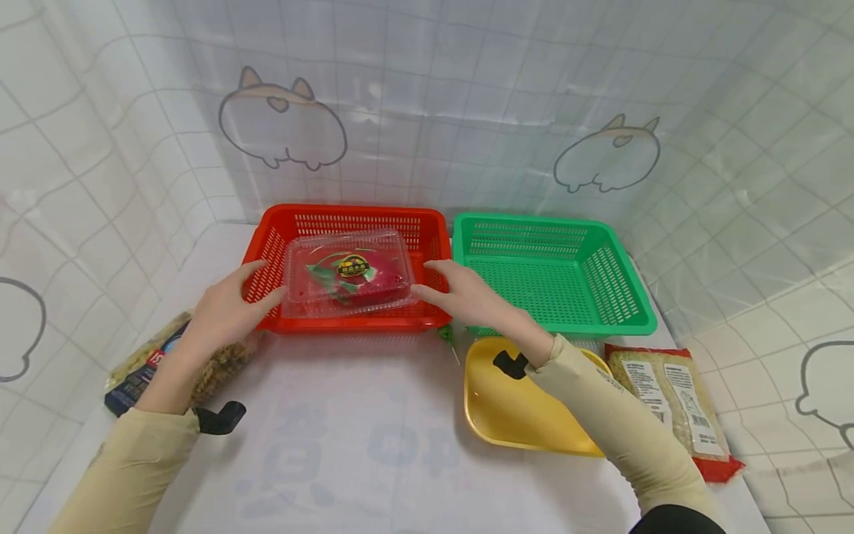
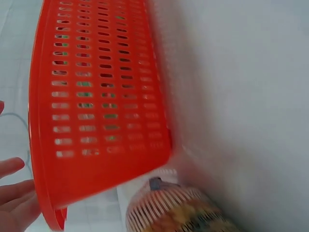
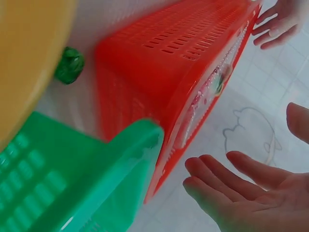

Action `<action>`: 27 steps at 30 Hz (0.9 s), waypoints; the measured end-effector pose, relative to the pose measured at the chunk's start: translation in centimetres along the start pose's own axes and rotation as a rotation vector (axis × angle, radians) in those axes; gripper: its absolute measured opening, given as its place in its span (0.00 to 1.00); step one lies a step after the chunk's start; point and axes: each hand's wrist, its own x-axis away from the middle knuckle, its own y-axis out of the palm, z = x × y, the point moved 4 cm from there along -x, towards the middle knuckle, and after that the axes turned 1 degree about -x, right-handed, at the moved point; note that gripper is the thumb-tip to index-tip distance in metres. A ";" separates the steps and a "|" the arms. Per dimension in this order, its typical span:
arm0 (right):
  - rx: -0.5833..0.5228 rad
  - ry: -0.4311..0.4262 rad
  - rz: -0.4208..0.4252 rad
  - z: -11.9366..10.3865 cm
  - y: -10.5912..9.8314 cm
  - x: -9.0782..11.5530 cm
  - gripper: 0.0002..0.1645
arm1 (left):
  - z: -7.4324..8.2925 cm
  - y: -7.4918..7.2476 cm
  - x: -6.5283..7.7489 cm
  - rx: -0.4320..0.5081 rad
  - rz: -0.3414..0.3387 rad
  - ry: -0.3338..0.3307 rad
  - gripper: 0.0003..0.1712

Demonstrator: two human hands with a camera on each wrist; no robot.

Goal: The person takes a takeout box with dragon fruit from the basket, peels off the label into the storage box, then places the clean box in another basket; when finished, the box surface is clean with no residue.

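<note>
A clear plastic clamshell box (image 1: pixel 313 248) with a round label (image 1: pixel 353 265) lies in the red basket (image 1: pixel 360 324). Through its lid I see a pink and green fruit that looks like a dragon fruit (image 1: pixel 380 278). My left hand (image 1: pixel 227 310) reaches over the basket's left rim, fingers spread, the tips near the box's left side. On the other side my right hand (image 1: pixel 470 295) hovers over the right rim, its fingers extended toward the box. Whether any fingertip touches the box I cannot tell. Both palms look bare in the wrist views.
A green basket (image 1: pixel 527 285) stands right of the red one, with a yellow tray (image 1: pixel 520 415) in front, partly under my right forearm. Bagged goods lie at both sides: a pasta-like bag (image 1: pixel 223 367) left, a grain bag (image 1: pixel 680 400) right. A small green item (image 3: pixel 70 65) sits between the containers.
</note>
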 end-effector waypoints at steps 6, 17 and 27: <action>-0.057 0.076 -0.080 -0.6 0.7 -3.2 0.48 | 0.3 0.2 -2.2 0.046 -0.162 -0.005 0.55; -0.234 0.186 -0.241 -0.2 1.9 -8.5 0.30 | -0.1 0.5 -5.3 0.225 -0.371 -0.118 0.61; -0.304 0.301 -0.267 -0.5 2.0 -10.8 0.50 | -1.6 1.0 -8.1 0.472 -0.507 -0.220 0.61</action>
